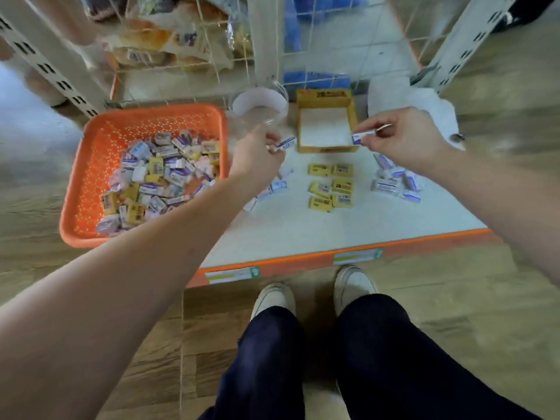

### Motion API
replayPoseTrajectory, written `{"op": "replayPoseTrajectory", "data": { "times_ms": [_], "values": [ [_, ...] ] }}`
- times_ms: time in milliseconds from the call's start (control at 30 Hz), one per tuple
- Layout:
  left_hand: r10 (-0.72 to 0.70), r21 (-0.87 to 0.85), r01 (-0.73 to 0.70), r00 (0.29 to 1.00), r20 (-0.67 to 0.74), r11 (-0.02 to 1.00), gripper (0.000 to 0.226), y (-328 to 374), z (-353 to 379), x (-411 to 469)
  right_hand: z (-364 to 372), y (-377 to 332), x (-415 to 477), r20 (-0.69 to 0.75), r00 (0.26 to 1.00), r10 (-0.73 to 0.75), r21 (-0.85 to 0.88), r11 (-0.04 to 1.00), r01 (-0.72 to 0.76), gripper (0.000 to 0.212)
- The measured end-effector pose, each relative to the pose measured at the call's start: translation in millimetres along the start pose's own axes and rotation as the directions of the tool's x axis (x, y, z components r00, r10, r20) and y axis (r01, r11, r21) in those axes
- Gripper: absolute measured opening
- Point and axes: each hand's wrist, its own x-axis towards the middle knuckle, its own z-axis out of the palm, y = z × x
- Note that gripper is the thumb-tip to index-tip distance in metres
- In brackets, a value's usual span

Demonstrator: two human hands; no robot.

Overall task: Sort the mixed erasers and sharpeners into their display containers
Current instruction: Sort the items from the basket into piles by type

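Note:
An orange basket (pixel 100 137) at the left holds several mixed yellow and white-purple erasers (pixel 157 174). My left hand (pixel 259 154) pinches a white-purple eraser (pixel 287 144) just right of the basket. My right hand (pixel 400 137) pinches another white-purple eraser (pixel 359 137) over the right edge of the open yellow display box (pixel 325 97). On the white shelf lie a group of yellow erasers (pixel 331 186), a pile of white-purple ones (pixel 394 183) at the right, and a few more (pixel 272 189) under my left wrist.
A clear round plastic jar (pixel 260 106) stands between basket and yellow box. White crumpled plastic (pixel 424 104) lies behind my right hand. Wire racks with packaged goods (pixel 169 40) rise at the back. The shelf's orange front edge (pixel 303 259) is near my shoes.

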Motion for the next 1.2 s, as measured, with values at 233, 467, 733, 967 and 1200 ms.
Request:
{"op": "replayPoseTrajectory", "data": {
  "times_ms": [233,467,733,967,1200],
  "values": [
    [0.054,0.022,-0.058,0.986,0.160,0.998,0.030,28,80,5,5,85,-6,-0.112,0.984,0.137,0.055,0.990,-0.131,0.023],
    [0.114,0.075,-0.127,0.980,0.162,0.989,0.029,47,140,10,20,139,-4,-0.190,0.958,0.214,0.037,0.977,-0.211,0.020],
    [0.043,0.280,-0.061,0.997,0.071,0.958,0.026,59,172,28,26,152,-2,-0.288,0.921,0.263,0.106,0.964,-0.242,0.014],
    [0.121,0.385,-0.170,0.981,0.148,0.907,0.037,63,170,17,27,140,-4,-0.290,0.936,0.202,0.009,0.978,-0.209,0.023],
    [0.134,0.353,-0.183,0.978,0.159,0.918,0.039,69,104,-6,2,93,-32,-0.285,0.945,0.162,-0.005,0.985,-0.170,0.030]
  ]
}}
